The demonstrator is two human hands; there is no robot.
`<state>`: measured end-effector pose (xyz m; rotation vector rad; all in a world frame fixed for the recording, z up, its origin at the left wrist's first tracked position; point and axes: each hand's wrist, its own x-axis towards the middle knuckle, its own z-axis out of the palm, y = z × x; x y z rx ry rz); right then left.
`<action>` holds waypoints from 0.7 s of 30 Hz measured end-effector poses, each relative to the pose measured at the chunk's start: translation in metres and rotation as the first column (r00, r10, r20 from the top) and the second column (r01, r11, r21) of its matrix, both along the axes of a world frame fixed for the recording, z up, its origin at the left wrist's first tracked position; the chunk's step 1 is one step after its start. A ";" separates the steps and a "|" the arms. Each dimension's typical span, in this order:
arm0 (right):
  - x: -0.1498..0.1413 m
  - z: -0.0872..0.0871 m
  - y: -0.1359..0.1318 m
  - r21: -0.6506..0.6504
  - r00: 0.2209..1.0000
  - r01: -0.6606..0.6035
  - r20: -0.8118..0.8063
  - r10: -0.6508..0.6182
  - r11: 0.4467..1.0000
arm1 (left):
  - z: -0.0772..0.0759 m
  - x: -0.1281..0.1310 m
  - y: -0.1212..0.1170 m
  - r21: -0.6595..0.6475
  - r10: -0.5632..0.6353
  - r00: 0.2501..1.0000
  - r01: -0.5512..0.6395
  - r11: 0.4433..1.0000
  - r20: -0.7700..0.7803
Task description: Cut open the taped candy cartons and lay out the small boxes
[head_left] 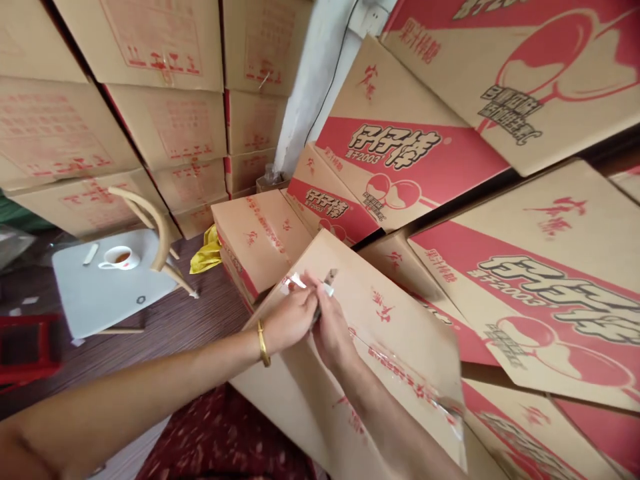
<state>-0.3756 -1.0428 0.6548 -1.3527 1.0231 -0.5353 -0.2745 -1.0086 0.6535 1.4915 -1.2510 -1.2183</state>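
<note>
A brown cardboard carton (390, 347) with red print lies tilted in front of me, its seam covered by clear tape (400, 370). My left hand (287, 317), a gold bangle on its wrist, rests on the carton's near end by the loose tape end. My right hand (330, 327) is closed around a small cutter (327, 285) whose tip points at the top of the tape seam. Both hands touch each other at the carton's upper edge.
Red-and-brown cartons (540, 280) are stacked at the right and plain brown ones (165, 120) at the back left. A white chair (107, 287) carries a cup (120, 258). A yellow cloth (206, 253) lies by a low carton (260, 240). Dark wood floor lies below.
</note>
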 end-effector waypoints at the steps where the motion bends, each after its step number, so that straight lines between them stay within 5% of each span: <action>1: -0.005 -0.002 -0.002 0.009 0.996 0.082 0.019 -0.082 0.997 | 0.000 -0.002 0.002 -0.070 -0.008 0.984 0.020 0.997 0.178; 3: -0.021 -0.001 -0.012 -0.012 0.992 0.119 -0.041 -0.119 0.993 | -0.002 0.006 0.008 -0.118 0.045 0.853 0.019 0.993 0.520; 5: -0.041 0.002 -0.025 -0.097 0.960 -0.015 -0.278 -0.013 0.995 | -0.006 0.018 0.017 -0.042 0.073 0.658 -0.063 0.997 0.749; 8: -0.060 0.010 -0.039 -0.247 0.697 -0.362 -0.711 0.086 0.899 | -0.011 0.024 0.028 0.114 -0.013 0.523 -0.161 0.980 0.852; 10: -0.061 0.016 -0.041 -0.263 0.547 -0.510 -0.834 0.073 0.819 | -0.011 0.013 0.035 0.120 -0.023 0.463 -0.181 0.976 0.886; 14: -0.052 0.025 -0.042 -0.281 0.470 -0.669 -0.877 0.100 0.688 | -0.010 -0.021 0.046 0.000 0.064 0.297 -0.209 0.978 0.953; 17: -0.048 0.024 -0.048 -0.321 0.447 -0.733 -0.892 0.069 0.600 | -0.010 -0.030 0.041 -0.044 0.124 0.264 -0.290 0.956 0.957; 21: -0.042 0.018 -0.057 -0.366 0.447 -0.787 -0.893 0.048 0.497 | -0.012 -0.016 0.019 0.084 0.148 0.437 -0.470 0.879 0.887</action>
